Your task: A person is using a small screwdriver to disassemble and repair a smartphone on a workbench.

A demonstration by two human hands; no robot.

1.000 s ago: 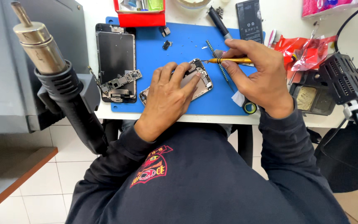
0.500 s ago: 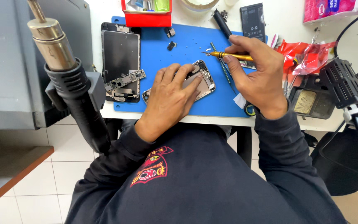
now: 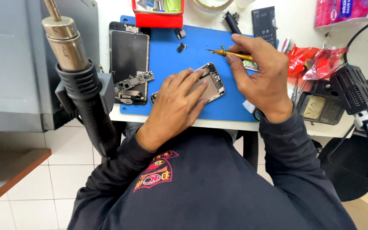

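Left hand [image 3: 177, 104] lies open, pressing the opened phone [image 3: 209, 83] onto the blue mat [image 3: 167, 64]; right hand [image 3: 260, 76] pinches a yellow screwdriver [image 3: 231, 53].

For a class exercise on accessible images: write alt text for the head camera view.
A person's left hand presses an opened phone onto a blue mat, while the right hand holds a yellow-handled screwdriver above it. A detached phone screen lies at the mat's left edge.

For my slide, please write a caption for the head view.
Left hand steadies an opened phone on a blue mat; right hand holds a yellow screwdriver.
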